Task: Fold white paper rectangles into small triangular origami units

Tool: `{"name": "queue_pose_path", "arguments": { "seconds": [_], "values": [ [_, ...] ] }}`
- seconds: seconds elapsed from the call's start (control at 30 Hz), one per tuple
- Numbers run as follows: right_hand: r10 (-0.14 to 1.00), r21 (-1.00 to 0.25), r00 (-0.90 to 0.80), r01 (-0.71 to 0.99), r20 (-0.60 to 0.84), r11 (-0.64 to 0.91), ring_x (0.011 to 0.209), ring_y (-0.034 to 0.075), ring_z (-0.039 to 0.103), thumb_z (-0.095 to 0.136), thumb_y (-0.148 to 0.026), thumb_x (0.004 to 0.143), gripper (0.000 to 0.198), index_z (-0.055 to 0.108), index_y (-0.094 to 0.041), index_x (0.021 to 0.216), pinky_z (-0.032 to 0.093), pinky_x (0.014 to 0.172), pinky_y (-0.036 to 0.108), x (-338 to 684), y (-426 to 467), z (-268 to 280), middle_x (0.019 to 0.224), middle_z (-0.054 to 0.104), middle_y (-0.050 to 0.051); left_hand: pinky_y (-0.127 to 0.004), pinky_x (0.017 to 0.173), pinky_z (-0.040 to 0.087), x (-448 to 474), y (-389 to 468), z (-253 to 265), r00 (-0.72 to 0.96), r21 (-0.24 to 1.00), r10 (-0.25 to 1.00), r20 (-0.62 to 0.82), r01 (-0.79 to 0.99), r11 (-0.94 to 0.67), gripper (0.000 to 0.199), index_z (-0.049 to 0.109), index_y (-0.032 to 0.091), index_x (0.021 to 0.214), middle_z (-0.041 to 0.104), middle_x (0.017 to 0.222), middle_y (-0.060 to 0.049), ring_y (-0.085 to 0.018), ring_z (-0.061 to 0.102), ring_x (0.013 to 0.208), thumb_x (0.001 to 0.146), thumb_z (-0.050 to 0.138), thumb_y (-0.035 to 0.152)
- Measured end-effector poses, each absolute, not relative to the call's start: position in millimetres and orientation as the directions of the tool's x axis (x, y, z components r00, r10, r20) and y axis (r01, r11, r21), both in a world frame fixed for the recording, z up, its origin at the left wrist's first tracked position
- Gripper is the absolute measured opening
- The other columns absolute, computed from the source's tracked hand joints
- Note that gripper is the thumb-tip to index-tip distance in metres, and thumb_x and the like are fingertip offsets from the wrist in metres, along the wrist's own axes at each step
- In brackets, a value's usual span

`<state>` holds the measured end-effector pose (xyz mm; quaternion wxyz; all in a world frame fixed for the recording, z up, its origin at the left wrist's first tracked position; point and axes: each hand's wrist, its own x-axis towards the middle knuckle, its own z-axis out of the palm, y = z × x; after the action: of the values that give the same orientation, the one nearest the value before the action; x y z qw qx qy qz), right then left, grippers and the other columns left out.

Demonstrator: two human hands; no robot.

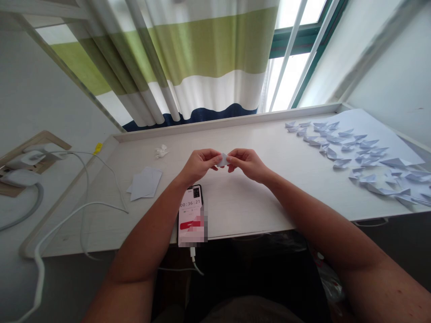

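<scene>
Between my two hands, above the middle of the white desk point(235, 206), is a small folded piece of white paper point(222, 160). My left hand point(201, 164) pinches its left side between thumb and fingers. On the opposite side, my right hand point(245, 163) grips it in the same way. Fingers cover part of the paper, so its full shape is hidden. A phone point(191, 215) showing a timer lies by my left forearm. Left of that forearm rest several loose white paper sheets point(146, 183).
Many folded paper boats point(343, 146) spread over the right side, some beside a large white sheet point(380, 130). Crumpled tissue point(161, 151) lies at the back left. White cables point(84, 206) run from wall sockets point(27, 163) across the left edge. A curtain point(202, 54) hangs behind.
</scene>
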<state>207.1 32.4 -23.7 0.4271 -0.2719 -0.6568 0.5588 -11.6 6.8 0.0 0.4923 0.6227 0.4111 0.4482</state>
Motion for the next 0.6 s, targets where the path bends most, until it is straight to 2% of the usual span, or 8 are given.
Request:
{"name": "queue_pose_path", "arguments": {
  "seconds": [0.13,0.27,0.43,0.6],
  "values": [
    [0.854,-0.972,-0.466,-0.15,0.233,0.183,0.07,0.018,0.075,0.09,-0.069,0.081,0.054,0.079,-0.018,0.095,0.064,0.07,0.035,207.3,34.9,-24.3,0.086,0.082,0.007,-0.034,0.075,0.062,-12.1,7.1,-0.7,0.262,0.986,0.956,0.136,0.059,-0.157,0.039,0.084,0.017,0.095,0.083,0.09,-0.008,-0.02,0.077,0.082,0.08,0.093,0.052],
    [0.861,-0.971,-0.455,-0.173,0.228,0.165,0.07,0.018,0.075,0.095,-0.067,0.077,0.052,0.079,-0.019,0.091,0.064,0.069,0.035,208.1,35.3,-22.7,0.084,0.082,0.005,-0.037,0.078,0.064,-13.1,6.8,-0.5,0.273,0.992,0.957,0.096,0.051,-0.114,0.039,0.085,0.017,0.097,0.084,0.092,-0.009,-0.021,0.078,0.083,0.081,0.092,0.052],
    [0.879,-0.966,-0.42,-0.216,0.225,0.144,0.075,0.018,0.075,0.1,-0.061,0.072,0.049,0.079,-0.02,0.089,0.063,0.068,0.033,208.7,35.4,-19.4,0.084,0.081,0.004,-0.038,0.084,0.064,-13.8,7.1,-0.5,0.235,0.997,0.969,0.073,-0.022,-0.07,0.044,0.084,0.018,0.102,0.085,0.096,-0.008,-0.021,0.08,0.086,0.072,0.101,0.046],
    [0.898,-0.965,-0.388,-0.233,0.206,0.121,0.077,0.018,0.075,0.101,-0.064,0.068,0.052,0.078,-0.02,0.087,0.065,0.07,0.034,208.0,37.7,-20.0,0.084,0.081,0.004,-0.039,0.088,0.063,-13.7,7.7,0.8,0.227,0.997,0.973,0.046,-0.074,-0.03,0.049,0.083,0.018,0.104,0.085,0.097,-0.008,-0.021,0.08,0.088,0.068,0.103,0.044]
  ]
}}
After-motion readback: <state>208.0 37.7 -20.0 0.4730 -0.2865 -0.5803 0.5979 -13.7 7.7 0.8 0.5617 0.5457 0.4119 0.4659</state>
